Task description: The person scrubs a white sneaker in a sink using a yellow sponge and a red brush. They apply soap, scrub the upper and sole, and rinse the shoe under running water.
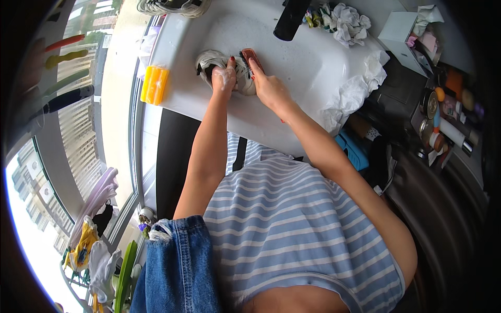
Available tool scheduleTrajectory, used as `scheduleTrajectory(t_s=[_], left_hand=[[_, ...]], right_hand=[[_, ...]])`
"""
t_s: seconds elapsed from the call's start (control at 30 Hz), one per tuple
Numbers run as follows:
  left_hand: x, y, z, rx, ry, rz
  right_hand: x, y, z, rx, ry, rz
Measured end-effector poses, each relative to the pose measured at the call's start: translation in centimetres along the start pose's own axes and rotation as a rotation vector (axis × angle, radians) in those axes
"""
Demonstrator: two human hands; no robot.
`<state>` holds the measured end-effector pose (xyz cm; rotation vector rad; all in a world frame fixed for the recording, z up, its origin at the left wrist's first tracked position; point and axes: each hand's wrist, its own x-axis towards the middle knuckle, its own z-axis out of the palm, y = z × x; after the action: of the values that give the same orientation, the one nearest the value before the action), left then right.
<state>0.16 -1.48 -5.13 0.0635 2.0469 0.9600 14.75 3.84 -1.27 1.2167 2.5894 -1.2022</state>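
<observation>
A light-coloured shoe [246, 85] lies in a white sink basin [309, 74]. My left hand [224, 78], wet with suds, grips the shoe at its opening, with the thumb along the upper. My right hand [270, 86] holds a brush [249, 54] with a reddish-brown back and dark bristles, its bristle side against the shoe's right part. A yellow bar of laundry soap [155, 85] rests on the sink's left rim. Small suds and drops dot the basin.
Another shoe [176, 6] sits at the basin's upper left edge. A black tap [291, 19] juts over the sink. Crumpled white paper [350, 25] and wet tissue [348, 98] lie along the right rim. An open box [405, 39] and cosmetics stand at right; windows are at left.
</observation>
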Motion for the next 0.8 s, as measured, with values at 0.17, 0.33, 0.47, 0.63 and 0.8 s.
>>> scheduleTrajectory(t_s=[0.17, 0.33, 0.47, 0.63, 0.8], left_hand=[[-0.7, 1.8, -0.3, 0.087, 0.047, 0.028], [-0.2, 1.0, -0.2, 0.030, -0.063, -0.044], [1.3, -1.1, -0.1, 0.256, 0.125, 0.147], [-0.1, -0.4, -0.1, -0.093, -0.045, 0.007], [0.4, -1.7, -0.5, -0.158, 0.039, 0.079]], right_hand=[[-5.1, 1.8, 0.2, 0.076, -0.035, 0.005], [0.6, -0.2, -0.3, 0.000, 0.035, 0.008], [-4.4, 1.0, 0.7, -0.006, -0.010, -0.039], [-0.9, 0.4, 0.0, -0.050, -0.012, 0.103], [1.1, 3.2, -4.4, -0.175, 0.060, 0.225]])
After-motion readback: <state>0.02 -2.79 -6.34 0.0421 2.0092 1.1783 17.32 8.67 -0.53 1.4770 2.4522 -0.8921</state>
